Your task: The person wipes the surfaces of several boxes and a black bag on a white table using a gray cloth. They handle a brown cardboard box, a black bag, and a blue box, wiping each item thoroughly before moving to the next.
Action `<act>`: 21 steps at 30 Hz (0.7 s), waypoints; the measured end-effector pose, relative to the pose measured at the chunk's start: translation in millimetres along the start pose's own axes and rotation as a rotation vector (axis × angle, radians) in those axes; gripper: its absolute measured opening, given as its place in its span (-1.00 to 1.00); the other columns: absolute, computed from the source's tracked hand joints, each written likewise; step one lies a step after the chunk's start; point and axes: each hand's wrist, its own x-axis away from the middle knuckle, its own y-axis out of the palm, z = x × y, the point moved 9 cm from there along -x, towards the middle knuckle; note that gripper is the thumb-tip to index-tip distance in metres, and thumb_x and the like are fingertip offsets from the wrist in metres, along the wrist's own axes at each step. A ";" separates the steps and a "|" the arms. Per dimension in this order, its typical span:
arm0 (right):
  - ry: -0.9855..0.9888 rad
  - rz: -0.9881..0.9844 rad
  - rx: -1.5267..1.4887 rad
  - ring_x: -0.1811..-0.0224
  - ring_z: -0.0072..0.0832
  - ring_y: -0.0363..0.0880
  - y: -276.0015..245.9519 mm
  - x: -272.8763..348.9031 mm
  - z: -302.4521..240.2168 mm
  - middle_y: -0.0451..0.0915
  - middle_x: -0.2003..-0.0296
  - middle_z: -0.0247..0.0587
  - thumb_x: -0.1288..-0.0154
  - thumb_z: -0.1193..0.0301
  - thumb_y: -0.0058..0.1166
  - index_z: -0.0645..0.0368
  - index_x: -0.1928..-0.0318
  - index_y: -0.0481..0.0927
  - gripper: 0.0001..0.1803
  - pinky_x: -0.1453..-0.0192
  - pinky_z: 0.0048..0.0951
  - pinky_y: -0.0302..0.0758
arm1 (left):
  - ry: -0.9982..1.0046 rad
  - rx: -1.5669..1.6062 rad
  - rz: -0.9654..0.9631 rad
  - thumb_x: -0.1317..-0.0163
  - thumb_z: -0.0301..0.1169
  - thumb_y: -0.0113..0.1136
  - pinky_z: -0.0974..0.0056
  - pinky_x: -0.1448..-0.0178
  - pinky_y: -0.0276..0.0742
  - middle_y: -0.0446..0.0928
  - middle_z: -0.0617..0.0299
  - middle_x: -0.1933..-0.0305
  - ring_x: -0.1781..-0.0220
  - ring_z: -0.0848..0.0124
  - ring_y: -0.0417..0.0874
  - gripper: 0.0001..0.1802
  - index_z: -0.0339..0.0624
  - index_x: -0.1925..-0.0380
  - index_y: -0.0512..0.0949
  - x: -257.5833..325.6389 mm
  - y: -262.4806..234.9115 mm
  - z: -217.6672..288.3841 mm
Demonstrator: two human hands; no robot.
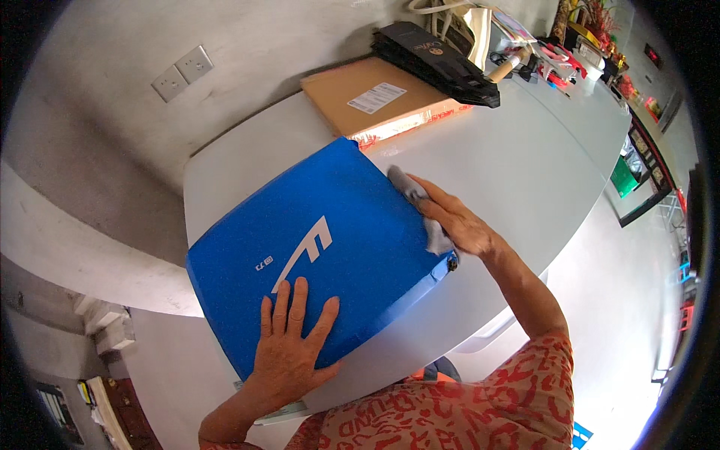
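A large blue box [352, 202] with a white mark on its top lies on a pale table [517, 172]. My left hand [292, 341] rests flat on the box's near left part, fingers spread. At the box's right edge, my right hand [457, 221] grips a grey cloth [411, 187] and presses it against that side. Part of the cloth is hidden under my fingers. The box's near right corner [451, 262] looks worn.
Behind the blue box lies a flat brown cardboard box [345, 90] with a white label, and a black bag [439, 64] sits on it. Assorted items [559, 64] crowd the table's far right end. A wall with a double socket plate [182, 73] borders the far left.
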 end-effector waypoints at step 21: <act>-0.465 0.056 0.573 -0.42 0.00 0.20 27.7 -35.4 -61.0 0.27 -0.33 0.13 -0.35 0.54 -0.07 0.12 -0.38 0.26 -0.42 -0.47 -0.07 0.22 | 0.043 0.013 0.019 0.11 0.04 0.49 -0.44 -0.44 -0.27 -0.25 -0.34 -0.52 -0.54 -0.30 -0.25 0.13 0.09 -0.44 0.09 1.2 -0.5 0.9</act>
